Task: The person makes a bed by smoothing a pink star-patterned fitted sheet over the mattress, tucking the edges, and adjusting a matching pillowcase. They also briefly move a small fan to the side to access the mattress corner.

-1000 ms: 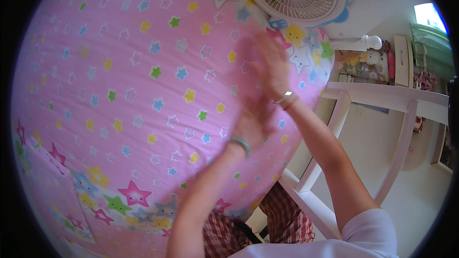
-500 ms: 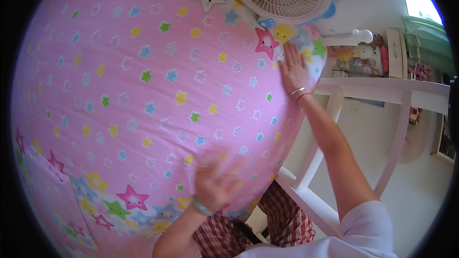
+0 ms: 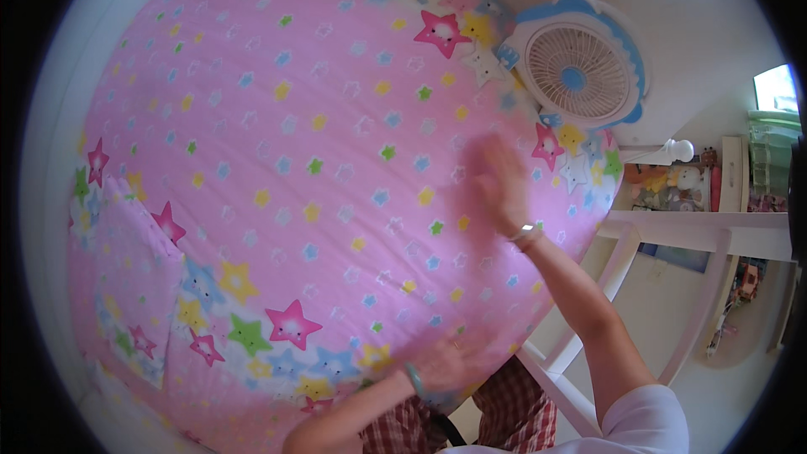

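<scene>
A pink sheet printed with small stars covers the bed, with a border of larger smiling stars and shallow creases across its middle. My right hand, a pale bracelet at its wrist, is over the right part of the sheet. Its fingers point away from me and are somewhat blurred, with nothing in them. Close to the near edge, my left hand reaches rightward, low over the sheet or resting on it. A green bangle circles that wrist. The left fingers are stretched out and smeared by motion.
A white and blue fan stands at the bed's far right corner. To my right is a white ladder-like frame, with a shelf of toys beyond it. A folded piece of matching cloth lies at the left.
My right hand has come off the sheet's right border and inward over the pink area. My left hand has dropped toward the near edge and right. The view has shifted, showing more on the left.
</scene>
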`<move>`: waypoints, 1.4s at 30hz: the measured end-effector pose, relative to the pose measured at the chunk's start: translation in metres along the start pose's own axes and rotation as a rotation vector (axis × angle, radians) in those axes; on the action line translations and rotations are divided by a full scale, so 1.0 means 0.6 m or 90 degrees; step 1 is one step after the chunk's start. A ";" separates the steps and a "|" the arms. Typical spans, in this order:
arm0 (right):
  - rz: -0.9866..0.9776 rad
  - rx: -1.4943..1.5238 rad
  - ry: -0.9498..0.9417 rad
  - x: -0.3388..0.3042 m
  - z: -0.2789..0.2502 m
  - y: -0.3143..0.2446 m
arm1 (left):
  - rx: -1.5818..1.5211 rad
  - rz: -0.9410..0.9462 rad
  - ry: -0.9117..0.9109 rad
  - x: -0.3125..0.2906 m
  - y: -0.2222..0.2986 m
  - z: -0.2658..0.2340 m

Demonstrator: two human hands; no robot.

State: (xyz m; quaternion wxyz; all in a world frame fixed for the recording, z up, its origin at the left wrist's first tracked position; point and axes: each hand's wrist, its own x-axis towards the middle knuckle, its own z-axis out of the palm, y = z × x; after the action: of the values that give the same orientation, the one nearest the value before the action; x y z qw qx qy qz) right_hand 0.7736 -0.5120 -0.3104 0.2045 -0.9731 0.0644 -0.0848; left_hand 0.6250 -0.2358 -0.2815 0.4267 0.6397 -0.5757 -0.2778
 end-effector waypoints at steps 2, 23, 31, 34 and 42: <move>-0.200 0.036 -0.215 0.052 0.023 -0.098 | -0.102 -0.167 0.231 0.026 -0.069 -0.141; 0.143 -0.249 0.071 0.535 0.131 0.180 | 0.462 -0.414 0.214 0.011 -0.357 -0.403; -0.141 -0.068 0.043 0.335 0.116 -0.052 | 0.529 -0.393 0.245 0.007 -0.373 -0.396; -0.163 -0.011 -0.075 0.180 0.112 -0.109 | 0.549 -0.359 0.262 0.022 -0.373 -0.392; 0.103 -0.505 -0.015 -0.119 -0.069 0.254 | 0.565 -0.340 0.285 0.016 -0.369 -0.386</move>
State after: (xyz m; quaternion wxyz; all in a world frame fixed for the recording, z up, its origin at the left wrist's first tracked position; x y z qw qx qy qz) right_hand 0.6822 -0.6552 -0.3451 -0.1800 -0.9691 0.1666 -0.0261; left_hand 0.9335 -0.1988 -0.3607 0.1436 0.9245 -0.3513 0.0350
